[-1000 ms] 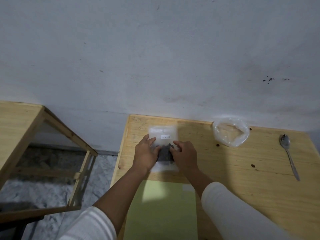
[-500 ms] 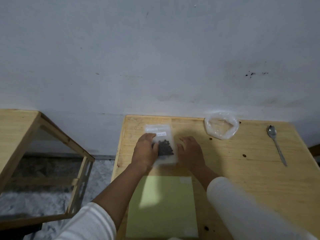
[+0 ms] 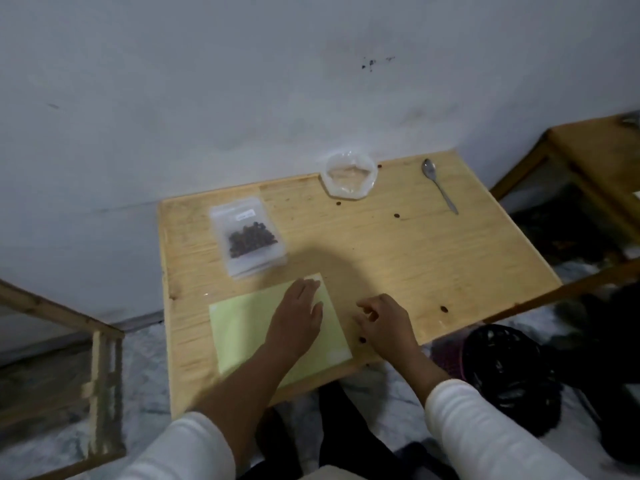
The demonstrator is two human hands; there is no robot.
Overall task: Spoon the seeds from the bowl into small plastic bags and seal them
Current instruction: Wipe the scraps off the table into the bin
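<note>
On the left side stands a wooden frame (image 3: 100,344), apart from the wooden table (image 3: 398,258) that fills the middle of the view. Near the far left corner of the table lies a small stack of clear plastic bags (image 3: 248,237), flat on the wood; the top bag has a white label near its upper edge and holds a dark heap of seeds (image 3: 250,239). Whether its strip is pressed closed I cannot tell. Close to the near edge, a pale green sheet (image 3: 242,327) lies flat, turned a little against the table edge. The left hand (image 3: 300,317) rests on the right part of this sheet, palm down, with the fingers straight and close together, holding nothing. Just beside it, off the sheet, the right hand (image 3: 384,323) is over the bare wood with the fingers loosely curled, and I see nothing between them. One loose seed (image 3: 362,339) lies at the right edge of the sheet, near this hand, and some more single seeds are scattered over the right half of the table. At the far edge sits a clear plastic bowl (image 3: 349,178), and I can make out no seeds inside it. To the right of it, near the far right corner, lies a metal spoon (image 3: 440,189) with its handle toward the near side. Both forearms wear white sleeves (image 3: 485,434).
</note>
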